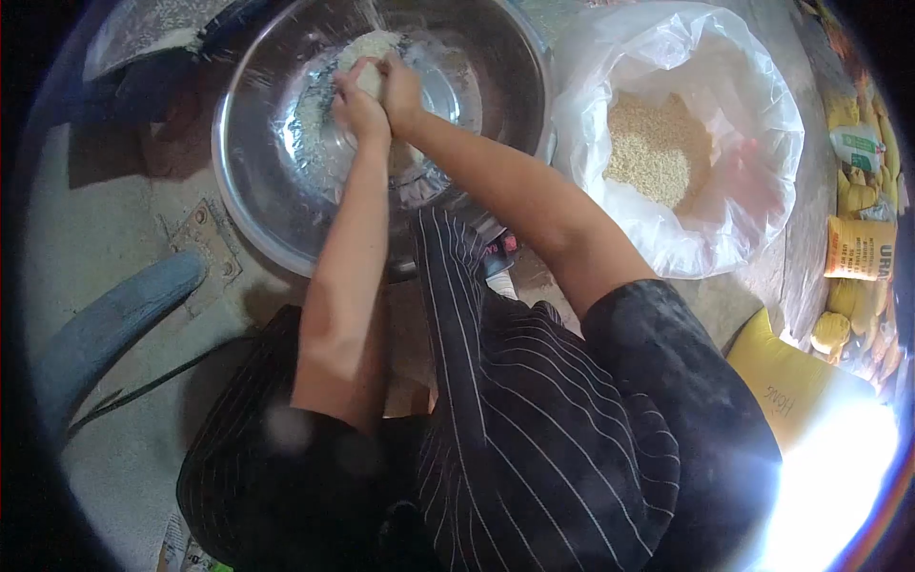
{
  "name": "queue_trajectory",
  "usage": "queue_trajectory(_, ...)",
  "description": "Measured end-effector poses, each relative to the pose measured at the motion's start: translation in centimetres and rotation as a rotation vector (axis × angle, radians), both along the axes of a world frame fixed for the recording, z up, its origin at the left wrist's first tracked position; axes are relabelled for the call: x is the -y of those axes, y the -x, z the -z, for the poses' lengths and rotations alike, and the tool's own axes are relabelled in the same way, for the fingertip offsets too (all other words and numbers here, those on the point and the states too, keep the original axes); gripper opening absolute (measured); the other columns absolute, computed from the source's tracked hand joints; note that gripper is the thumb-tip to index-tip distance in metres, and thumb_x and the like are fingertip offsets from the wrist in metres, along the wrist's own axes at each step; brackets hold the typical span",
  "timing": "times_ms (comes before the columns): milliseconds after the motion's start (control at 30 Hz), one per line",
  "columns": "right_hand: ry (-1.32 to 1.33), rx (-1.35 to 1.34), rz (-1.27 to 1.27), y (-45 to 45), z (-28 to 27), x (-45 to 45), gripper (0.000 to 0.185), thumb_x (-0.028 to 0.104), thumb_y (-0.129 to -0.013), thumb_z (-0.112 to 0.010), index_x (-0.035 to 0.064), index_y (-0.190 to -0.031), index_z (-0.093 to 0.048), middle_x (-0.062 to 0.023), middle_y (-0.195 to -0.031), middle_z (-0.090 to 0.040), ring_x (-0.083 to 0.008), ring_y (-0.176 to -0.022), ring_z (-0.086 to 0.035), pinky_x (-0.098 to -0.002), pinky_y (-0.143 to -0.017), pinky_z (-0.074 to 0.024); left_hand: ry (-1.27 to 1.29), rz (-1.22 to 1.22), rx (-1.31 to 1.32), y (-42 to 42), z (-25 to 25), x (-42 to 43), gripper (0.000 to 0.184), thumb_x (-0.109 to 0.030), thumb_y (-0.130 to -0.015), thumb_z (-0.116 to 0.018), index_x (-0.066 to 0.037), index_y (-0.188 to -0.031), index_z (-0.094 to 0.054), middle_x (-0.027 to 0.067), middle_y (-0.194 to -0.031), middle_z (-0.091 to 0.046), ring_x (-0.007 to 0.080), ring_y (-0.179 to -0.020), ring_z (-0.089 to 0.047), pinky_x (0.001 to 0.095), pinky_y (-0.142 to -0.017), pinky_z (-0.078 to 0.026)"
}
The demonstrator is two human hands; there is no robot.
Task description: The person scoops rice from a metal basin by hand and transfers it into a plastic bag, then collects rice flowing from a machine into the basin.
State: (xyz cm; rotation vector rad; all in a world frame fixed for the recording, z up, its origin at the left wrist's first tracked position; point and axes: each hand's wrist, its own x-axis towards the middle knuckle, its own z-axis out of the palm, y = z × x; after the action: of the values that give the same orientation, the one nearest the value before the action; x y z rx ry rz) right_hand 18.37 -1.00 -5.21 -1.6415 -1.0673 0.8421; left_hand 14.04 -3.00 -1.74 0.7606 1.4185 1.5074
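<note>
My left hand (360, 110) and my right hand (401, 93) are cupped together over a wide, shiny metal basin (243, 205). Between them they hold a heap of pale rice grains (372, 78). More grains are scattered on the basin's inner wall and bottom, and a blurred stream of falling grains (370, 14) shows above my hands at the top edge. Both hands' fingers curl around the heap, the left from one side and the right from the other.
Right of the basin stands a clear plastic bag (762, 181) with tan grain (658, 148) inside. A thick grey hose or pipe (114, 329) curves across the concrete floor at left. Yellow sacks (791, 377) lie at right, and a dark machine part (157, 48) overhangs the basin's upper left.
</note>
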Motion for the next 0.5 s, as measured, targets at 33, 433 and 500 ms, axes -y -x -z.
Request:
queue_trajectory(33,0.038,-0.483,0.154,0.1,-0.7,0.0,0.031,0.024,-0.079,-0.050,-0.0036,-0.084,-0.064,-0.0203,-0.082,-0.064,-0.0307,-0.075,-0.062,-0.0389,-0.070,-0.0456,0.047,-0.065,-0.064,-0.4,-1.1,0.2,0.048,-0.032,-0.094,-0.035,-0.002,-0.080,-0.069,0.0118,-0.096,-0.062,0.0218,-0.088,-0.058,0.0302,-0.084,-0.044)
queue_trajectory(433,-0.178,-1.213,0.170,-2.4,-15.3,4.6,0.026,0.023,-0.081,-0.049,0.0001,-0.088,-0.059,-0.0093,-0.083,-0.061,-0.0204,-0.074,-0.060,-0.0321,-0.071,-0.0479,-0.126,0.153,0.462,-1.6,-10.4,1.5,0.051,-0.040,-0.095,-0.026,0.001,-0.110,-0.053,0.0171,-0.110,-0.057,0.0293,-0.099,-0.057,0.0401,-0.088,-0.045)
queue_trajectory(500,-0.240,-1.260,0.215,-3.7,-16.3,6.0,0.025,0.023,-0.082,-0.048,0.0012,-0.089,-0.059,-0.0087,-0.083,-0.061,-0.0203,-0.077,-0.059,-0.0318,-0.073,-0.0483,-0.137,0.222,0.464,-2.9,-11.6,2.8,0.050,-0.039,-0.095,-0.029,0.001,-0.113,-0.053,0.0172,-0.106,-0.058,0.0275,-0.098,-0.057,0.0378,-0.087,-0.046)
